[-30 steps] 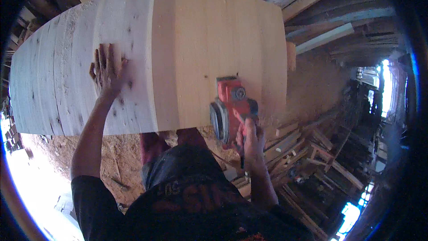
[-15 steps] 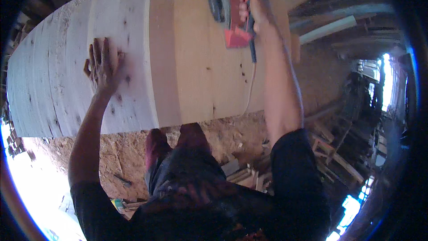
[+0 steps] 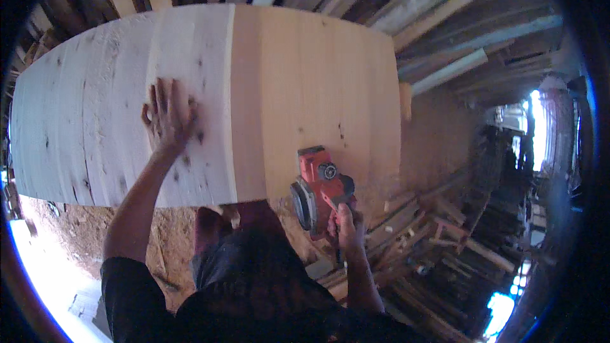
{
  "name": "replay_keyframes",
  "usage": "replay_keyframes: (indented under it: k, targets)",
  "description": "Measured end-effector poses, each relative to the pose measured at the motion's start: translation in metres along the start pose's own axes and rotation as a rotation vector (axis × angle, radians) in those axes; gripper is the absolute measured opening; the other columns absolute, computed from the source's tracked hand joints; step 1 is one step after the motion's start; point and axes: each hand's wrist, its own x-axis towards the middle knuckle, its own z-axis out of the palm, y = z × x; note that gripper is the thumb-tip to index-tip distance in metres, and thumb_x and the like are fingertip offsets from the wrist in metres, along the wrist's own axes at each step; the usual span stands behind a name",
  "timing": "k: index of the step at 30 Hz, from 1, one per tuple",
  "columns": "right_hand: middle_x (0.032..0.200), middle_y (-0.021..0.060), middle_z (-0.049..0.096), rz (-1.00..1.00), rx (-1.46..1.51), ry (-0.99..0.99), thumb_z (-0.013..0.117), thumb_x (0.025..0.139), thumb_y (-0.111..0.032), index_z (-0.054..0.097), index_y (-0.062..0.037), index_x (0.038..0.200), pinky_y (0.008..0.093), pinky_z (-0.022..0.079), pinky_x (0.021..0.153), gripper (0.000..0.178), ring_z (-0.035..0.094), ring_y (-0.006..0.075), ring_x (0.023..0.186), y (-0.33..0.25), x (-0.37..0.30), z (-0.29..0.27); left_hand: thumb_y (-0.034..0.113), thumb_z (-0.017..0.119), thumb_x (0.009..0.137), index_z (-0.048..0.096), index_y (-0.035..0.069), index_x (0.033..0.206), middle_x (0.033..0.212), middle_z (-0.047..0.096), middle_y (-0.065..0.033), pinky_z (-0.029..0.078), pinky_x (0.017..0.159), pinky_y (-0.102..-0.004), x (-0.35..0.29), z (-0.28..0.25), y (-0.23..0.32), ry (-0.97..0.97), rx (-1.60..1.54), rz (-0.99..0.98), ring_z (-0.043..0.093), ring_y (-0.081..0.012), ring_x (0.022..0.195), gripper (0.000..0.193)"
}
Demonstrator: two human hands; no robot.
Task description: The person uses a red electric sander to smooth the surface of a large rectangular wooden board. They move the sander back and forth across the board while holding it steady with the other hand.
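A wide wooden panel (image 3: pixel 305 76) of joined boards lies in front of me, greyish-white on the left and yellowish on the right. On its pale part my left hand (image 3: pixel 170 117) rests flat with the fingers spread. My right hand (image 3: pixel 346 225) is wrapped round the rear handle of a red and black electric planer (image 3: pixel 323 184). The planer is at the panel's near edge, on the yellowish part, with its body partly past that edge. Its underside is hidden. A few dark knots (image 3: pixel 340 130) mark the wood just beyond it.
Many long planks (image 3: pixel 438 19) are stacked behind the panel and to the far right. Scrap wood and battens (image 3: pixel 470 241) lie on the ground at the right. Brown shavings (image 3: pixel 175 235) cover the ground around my legs. Bright daylight enters at the lower left.
My right hand has drawn the planer from the panel's far edge back to its near edge. My left hand stays flat on the pale boards. The view has shifted.
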Motion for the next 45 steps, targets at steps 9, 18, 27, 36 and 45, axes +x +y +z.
replay_keyframes:
  k: [9, 18, 27, 36, 45]
  targets:
    - [0.062, -0.0057, 0.048, -0.23, -0.076, -0.125, 0.057, 0.102, -0.061, 0.078, -0.0092, 0.121, 0.0281, 0.036, 0.045, 0.059, 0.043, 0.0074, 0.046, -0.154, 0.191, 0.07, 0.056, 0.053, 0.104, 0.038, 0.013, 0.165, 0.176, 0.02, -0.0197, 0.012, 0.126, -0.0598, 0.004, -0.023, 0.007, -0.154, -0.038, -0.042, 0.016, -0.036, 0.164, 0.077]
    - [0.063, -0.0038, 0.049, -0.301, 0.094, -0.23, 0.058, 0.102, -0.061, 0.073, -0.0071, 0.106, 0.0293, 0.037, 0.045, 0.056, 0.045, 0.0093, 0.049, -0.3, 0.349, 0.14, 0.055, 0.055, 0.103, 0.038, 0.013, 0.165, 0.174, 0.026, -0.0192, 0.016, 0.125, -0.0587, 0.002, -0.021, 0.002, -0.07, 0.004, 0.036, 0.024, -0.0388, 0.161, 0.077]
    - [0.063, -0.0035, 0.046, -0.122, -0.042, -0.202, 0.056, 0.103, -0.064, 0.075, -0.0084, 0.123, 0.0319, 0.038, 0.044, 0.062, 0.044, 0.0083, 0.05, -0.096, 0.102, 0.066, 0.06, 0.055, 0.103, 0.035, 0.018, 0.166, 0.175, 0.025, -0.0186, 0.017, 0.125, -0.0589, 0.006, -0.01, 0.004, -0.089, 0.039, -0.002, 0.022, -0.0344, 0.162, 0.079]
    - [0.061, -0.0038, 0.053, 0.057, 0.094, 0.068, 0.06, 0.107, -0.04, 0.062, -0.0114, 0.085, 0.026, 0.039, 0.049, 0.036, 0.049, 0.006, 0.05, 0.014, -0.025, 0.045, 0.058, 0.055, 0.103, 0.037, 0.017, 0.166, 0.174, 0.024, -0.021, 0.017, 0.124, -0.062, 0.003, -0.001, -0.002, -0.042, -0.084, 0.019, 0.022, -0.0373, 0.162, 0.077]
    - [0.057, -0.0052, 0.048, -0.184, -0.009, -0.065, 0.058, 0.106, -0.055, 0.076, -0.0031, 0.111, 0.0263, 0.035, 0.043, 0.055, 0.044, 0.0057, 0.045, -0.132, 0.142, 0.109, 0.054, 0.06, 0.1, 0.037, 0.014, 0.165, 0.174, 0.024, -0.0224, 0.016, 0.125, -0.0606, 0.004, -0.019, 0.003, -0.111, -0.13, -0.023, 0.023, -0.0386, 0.161, 0.079]
